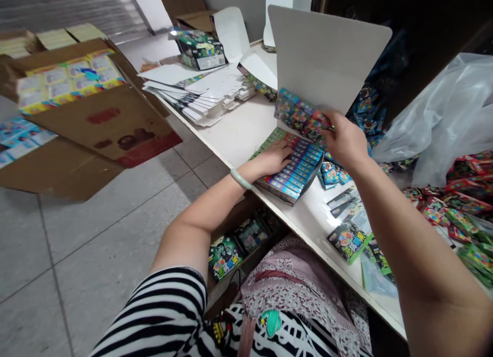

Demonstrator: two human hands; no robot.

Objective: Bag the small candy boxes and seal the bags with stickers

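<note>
A display box (293, 195) of small candy packets in green, purple, red and blue rows lies at the table's front edge. My left hand (274, 158) rests flat over the packets, fingers stretched out. Behind the box stands a white cardboard flap (327, 54). Below the flap is a strip printed with colourful candy pictures (298, 113); whether it is part of the box, I cannot tell. My right hand (346, 141) pinches the right end of this strip, thumb in front. Loose blue packets (330, 173) lie just below my right hand.
Stacked flat white cartons (215, 95) and a green printed box (202, 50) sit farther back. At right are a clear plastic bag (442, 110) and heaps of red packets (472, 172). Brown cartons (103, 120) stand left on the floor. Under the table is a carton of green boxes (227, 257).
</note>
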